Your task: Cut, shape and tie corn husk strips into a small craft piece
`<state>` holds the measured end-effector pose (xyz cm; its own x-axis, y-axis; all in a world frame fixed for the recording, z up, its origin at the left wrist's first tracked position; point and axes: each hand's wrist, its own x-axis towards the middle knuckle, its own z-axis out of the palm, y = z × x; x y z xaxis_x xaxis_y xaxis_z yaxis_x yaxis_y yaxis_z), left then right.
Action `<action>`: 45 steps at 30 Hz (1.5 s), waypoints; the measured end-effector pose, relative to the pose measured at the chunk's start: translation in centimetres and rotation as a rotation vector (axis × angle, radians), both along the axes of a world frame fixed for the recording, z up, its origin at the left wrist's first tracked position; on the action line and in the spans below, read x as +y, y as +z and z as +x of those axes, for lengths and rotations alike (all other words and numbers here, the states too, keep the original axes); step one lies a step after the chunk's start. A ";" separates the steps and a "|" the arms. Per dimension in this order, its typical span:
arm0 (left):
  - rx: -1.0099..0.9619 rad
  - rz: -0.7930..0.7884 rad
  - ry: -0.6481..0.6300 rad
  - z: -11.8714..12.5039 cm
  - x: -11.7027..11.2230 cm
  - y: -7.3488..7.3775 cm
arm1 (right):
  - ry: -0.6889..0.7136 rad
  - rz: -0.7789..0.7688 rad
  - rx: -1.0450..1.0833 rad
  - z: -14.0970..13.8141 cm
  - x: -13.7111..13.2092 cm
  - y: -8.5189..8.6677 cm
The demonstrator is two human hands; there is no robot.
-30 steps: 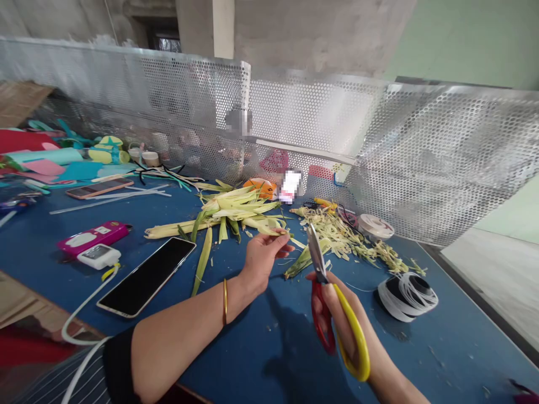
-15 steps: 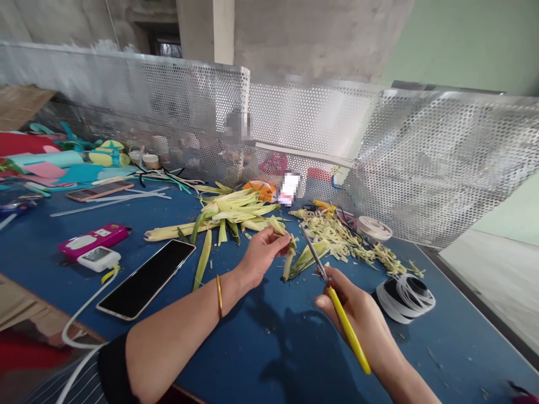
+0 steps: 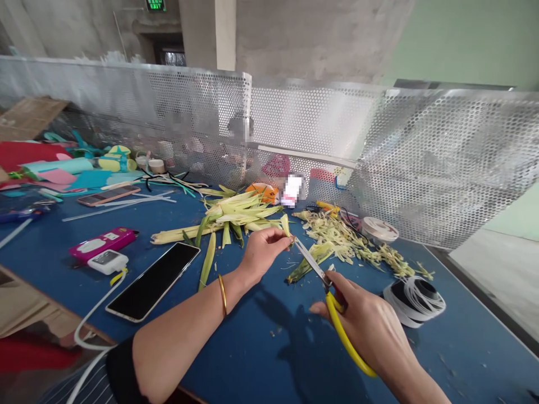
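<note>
My left hand [image 3: 266, 251] pinches a small pale-green piece of corn husk [image 3: 285, 224] between thumb and fingers. My right hand [image 3: 357, 306] grips yellow-handled scissors [image 3: 312, 262], whose tips reach right up to the fingertips of the left hand. The blades look nearly closed. Just beyond the blades a greener husk piece [image 3: 309, 264] lies on the blue table [image 3: 248, 359]. A heap of long husk leaves [image 3: 236, 210] spreads behind my left hand, and a pile of shredded, curled husk strips [image 3: 337, 235] lies past my right hand.
To the left lie a black-screened phone [image 3: 154, 282], a magenta device [image 3: 103, 245] and a white cabled gadget [image 3: 107, 261]. A spool of white cord [image 3: 415, 301] stands at right, with a tape roll [image 3: 379, 230] behind it. A perforated metal screen [image 3: 311, 118] borders the back.
The scissors have turned in my right hand, so the yellow handle loop shows, and their tips have come to my left fingers. A strip hanging below the left hand is no longer there.
</note>
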<state>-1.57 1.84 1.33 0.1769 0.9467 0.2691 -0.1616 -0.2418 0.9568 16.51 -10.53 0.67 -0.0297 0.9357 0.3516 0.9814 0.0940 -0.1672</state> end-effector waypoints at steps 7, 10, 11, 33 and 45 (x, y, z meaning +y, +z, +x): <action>0.072 -0.023 0.029 0.0 0.0 0.0 | 0.022 -0.029 0.014 -0.1 0.1 0.0; 0.081 -0.021 0.026 0.0 0.1 -0.3 | 0.009 -0.005 -0.001 -0.1 0.1 -0.2; 0.082 -0.025 0.025 0.0 0.1 -0.4 | 0.001 0.001 -0.009 -0.1 0.1 -0.3; 0.242 -0.037 0.102 0.1 0.3 -1.3 | -0.022 0.107 -0.278 0.2 0.2 -1.4; 0.107 -0.085 0.089 0.1 0.2 -0.9 | -0.129 0.044 0.222 -0.2 0.2 -0.3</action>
